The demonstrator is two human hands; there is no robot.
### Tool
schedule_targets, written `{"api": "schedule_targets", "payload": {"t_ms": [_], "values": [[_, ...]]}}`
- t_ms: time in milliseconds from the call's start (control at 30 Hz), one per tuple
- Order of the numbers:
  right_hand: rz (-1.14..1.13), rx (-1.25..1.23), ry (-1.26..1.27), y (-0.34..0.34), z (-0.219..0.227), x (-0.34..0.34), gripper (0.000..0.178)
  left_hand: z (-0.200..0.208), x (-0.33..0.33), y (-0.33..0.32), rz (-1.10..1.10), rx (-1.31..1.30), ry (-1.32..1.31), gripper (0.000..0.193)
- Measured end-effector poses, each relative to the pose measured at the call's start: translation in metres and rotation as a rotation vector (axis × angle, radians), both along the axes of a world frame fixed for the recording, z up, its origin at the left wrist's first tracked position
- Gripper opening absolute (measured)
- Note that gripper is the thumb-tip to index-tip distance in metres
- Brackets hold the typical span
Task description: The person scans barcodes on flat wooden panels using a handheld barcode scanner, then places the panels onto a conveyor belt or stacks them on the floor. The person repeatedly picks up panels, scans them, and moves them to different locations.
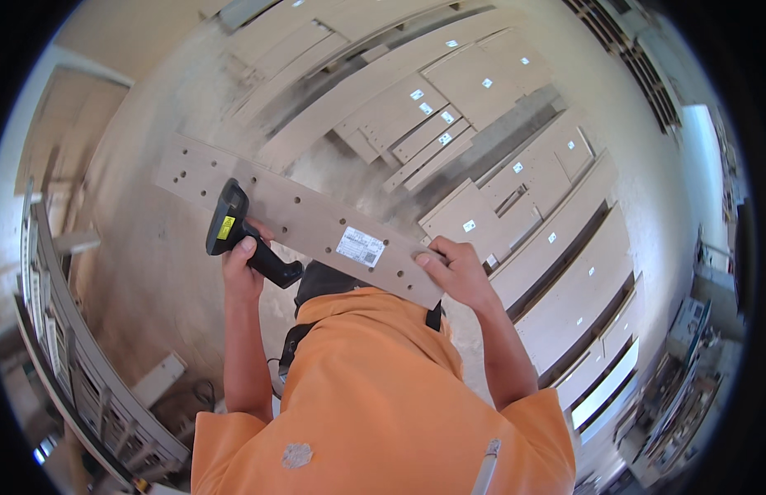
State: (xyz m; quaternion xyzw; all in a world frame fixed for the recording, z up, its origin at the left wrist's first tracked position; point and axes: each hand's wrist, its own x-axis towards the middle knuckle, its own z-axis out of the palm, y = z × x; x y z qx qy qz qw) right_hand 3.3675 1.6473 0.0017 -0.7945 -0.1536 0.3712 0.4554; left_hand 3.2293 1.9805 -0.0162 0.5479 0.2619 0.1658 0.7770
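A long wooden board (313, 216) with several drilled holes lies slantwise in front of my waist. Near its right end is a white printed label (361, 247). My left hand (244, 254) is closed round the grip of a black handheld barcode scanner (229, 221) with a yellow sticker; its fingers also reach behind the board's lower edge, and whether they bear on it is hidden. At the board's right end my right hand (454, 266) grips it, thumb on the upper face and the other fingers mostly hidden beyond the edge.
Many flat wooden panels (531, 186) with small white labels lie in rows ahead and to the right. Metal roller framing (78, 355) curves along the left. Pallets (631, 62) stand far right, and stacked material (668, 388) is at the lower right.
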Motion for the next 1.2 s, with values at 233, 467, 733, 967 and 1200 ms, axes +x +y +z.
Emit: {"api": "schedule_targets", "payload": {"t_ms": [233, 467, 733, 967, 1200], "values": [[0.012, -0.112, 0.158, 0.053, -0.045, 0.018, 0.052, -0.045, 0.107, 0.049, -0.295, -0.151, 0.545, 0.030], [-0.196, -0.496, 0.238, 0.079, -0.175, 0.019, 0.059, -0.079, 0.124, 0.018, -0.542, -0.279, 0.827, 0.023], [-0.321, -0.577, 0.385, 0.072, -0.333, 0.093, 0.061, -0.087, 0.135, 0.022, -0.249, -0.265, 1.154, 0.020], [-0.655, -0.454, 0.348, 0.161, -0.431, 0.177, 0.060, -0.093, 0.153, 0.037, -0.123, -0.254, 1.288, 0.027], [-0.915, -0.189, 0.660, 0.241, -0.513, 0.235, 0.056, -0.082, 0.147, 0.020, -0.141, -0.233, 1.326, 0.025]]}}
